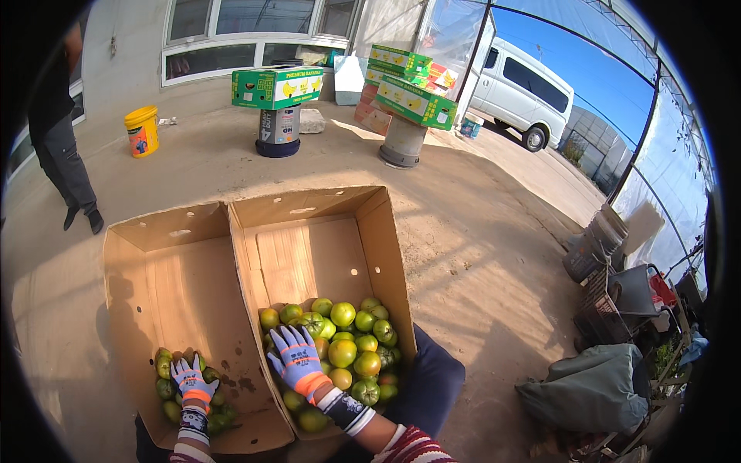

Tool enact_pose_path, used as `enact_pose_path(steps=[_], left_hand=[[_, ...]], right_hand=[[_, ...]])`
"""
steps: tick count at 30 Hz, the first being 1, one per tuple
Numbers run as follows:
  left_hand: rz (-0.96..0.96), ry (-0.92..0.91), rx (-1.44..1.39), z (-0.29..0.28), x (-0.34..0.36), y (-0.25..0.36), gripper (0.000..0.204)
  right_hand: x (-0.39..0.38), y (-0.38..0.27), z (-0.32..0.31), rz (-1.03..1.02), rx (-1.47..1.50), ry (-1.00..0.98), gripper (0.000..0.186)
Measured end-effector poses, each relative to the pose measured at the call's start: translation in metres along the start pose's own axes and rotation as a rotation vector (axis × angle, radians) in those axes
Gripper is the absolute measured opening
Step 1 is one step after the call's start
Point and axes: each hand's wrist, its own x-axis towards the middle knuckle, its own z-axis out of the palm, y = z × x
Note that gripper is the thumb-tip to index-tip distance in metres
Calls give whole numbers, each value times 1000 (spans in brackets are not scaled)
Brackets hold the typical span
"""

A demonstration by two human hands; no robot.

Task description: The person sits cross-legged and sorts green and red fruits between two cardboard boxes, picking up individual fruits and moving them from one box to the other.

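Two open cardboard boxes stand side by side before me. In the left cardboard box [189, 278], a small group of green tomatoes [164, 388] lies at the near end. My left hand [193, 380], in a grey-and-orange glove, rests over them with its fingers spread. Many more green tomatoes [342, 353], some turning yellowish or orange, fill the near half of the right cardboard box [312, 258]. Over their left side lies my right hand [297, 359], gloved alike, its fingers stretched apart on the fruit. Whatever lies under the two palms is hidden.
Green banana boxes [297, 86] sit on upturned buckets [279, 127] farther off. A yellow bucket [142, 133] stands near a person [58, 147] at the left. Crates [600, 309] and a grey-green sack [590, 390] lie at right; a white van [525, 92] is parked outside.
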Motion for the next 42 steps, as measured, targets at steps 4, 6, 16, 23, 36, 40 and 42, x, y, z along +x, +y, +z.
enact_pose_path(steps=[4, 6, 16, 23, 36, 40, 42], left_hand=[[57, 81, -26, 8, 10, -15, 93], [90, 154, 27, -5, 8, -2, 90], [-34, 306, -1017, -2, -14, 48, 53], [662, 304, -1517, -125, -100, 117, 43], [417, -300, 35, 58, -72, 92, 85], [430, -210, 314, 86, -53, 126, 76], [347, -247, 150, 90, -47, 122, 74]], right_hand=[[6, -5, -5, 23, 67, 38, 58], [4, -1, -4, 16, 81, 61, 61], [15, -26, -46, -91, 300, 128, 67], [31, -65, -78, -344, 676, 120, 70], [-23, 25, -44, 213, -170, -51, 60], [-22, 28, -44, 291, -314, -87, 62], [-20, 27, -46, 283, -277, -104, 62]])
